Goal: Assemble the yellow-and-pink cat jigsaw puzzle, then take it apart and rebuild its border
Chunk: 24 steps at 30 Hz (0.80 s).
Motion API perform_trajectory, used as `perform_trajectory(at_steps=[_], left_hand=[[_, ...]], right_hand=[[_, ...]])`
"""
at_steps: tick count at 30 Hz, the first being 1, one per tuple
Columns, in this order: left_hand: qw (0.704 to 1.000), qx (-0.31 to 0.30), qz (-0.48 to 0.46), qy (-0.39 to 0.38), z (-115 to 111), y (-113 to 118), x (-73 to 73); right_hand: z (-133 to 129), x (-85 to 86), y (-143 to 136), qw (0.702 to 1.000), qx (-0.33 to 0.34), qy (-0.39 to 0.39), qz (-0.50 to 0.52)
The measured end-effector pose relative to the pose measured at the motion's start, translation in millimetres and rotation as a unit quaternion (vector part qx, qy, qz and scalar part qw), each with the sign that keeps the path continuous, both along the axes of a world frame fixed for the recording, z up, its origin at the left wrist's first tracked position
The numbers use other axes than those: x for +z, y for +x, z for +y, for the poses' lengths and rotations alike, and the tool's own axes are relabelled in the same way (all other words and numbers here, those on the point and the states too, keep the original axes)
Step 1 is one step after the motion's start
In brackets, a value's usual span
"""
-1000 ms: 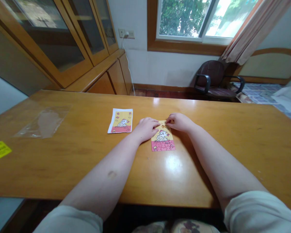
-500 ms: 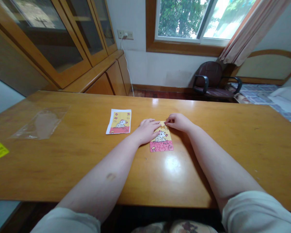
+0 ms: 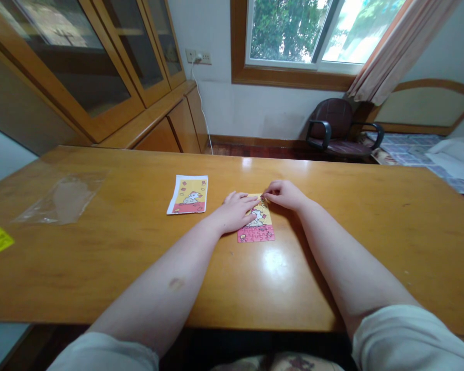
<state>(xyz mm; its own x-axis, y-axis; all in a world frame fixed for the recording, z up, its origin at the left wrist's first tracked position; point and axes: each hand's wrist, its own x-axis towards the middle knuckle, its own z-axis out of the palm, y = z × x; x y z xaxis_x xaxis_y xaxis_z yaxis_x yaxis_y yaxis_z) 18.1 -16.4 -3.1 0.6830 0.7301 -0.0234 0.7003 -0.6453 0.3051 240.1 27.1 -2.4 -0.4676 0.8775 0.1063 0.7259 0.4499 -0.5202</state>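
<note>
The left hand (image 3: 236, 212) lies flat, fingers apart, over the yellow-and-pink flat jigsaw (image 3: 256, 235) on the glossy wooden bench (image 3: 112, 268); a white-bordered printed sheet (image 3: 189, 198) sits at its ten o'clock. The right hand (image 3: 286, 195) has its grip together at one o'clock, apparently adjusting that edge; steadiness matters. Fingers hide any pinched piece.

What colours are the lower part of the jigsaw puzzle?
The lower part of the jigsaw puzzle is pink, clearest in the head view.
</note>
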Motion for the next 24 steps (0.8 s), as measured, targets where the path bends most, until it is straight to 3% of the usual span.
perform_trajectory(at_steps=[9, 17, 21, 24], left_hand=[[1.000, 0.006, 0.000, -0.016, 2, -1, -4.0], [0.999, 0.013, -0.004, -0.032, 1, -1, -3.3], [0.999, 0.012, -0.014, -0.035, 0, 0, 0.3], [0.999, 0.022, -0.020, -0.022, 0, 0, 1.7]], right_hand=[[0, 0.5, -2, 0.999, 0.029, 0.015, -0.022], [-6, 16.1, -10, 0.990, 0.044, 0.015, -0.130], [-5, 12.2, -7, 0.996, 0.032, 0.011, -0.083], [-2, 8.9, 1, 0.999, -0.024, 0.018, -0.043]])
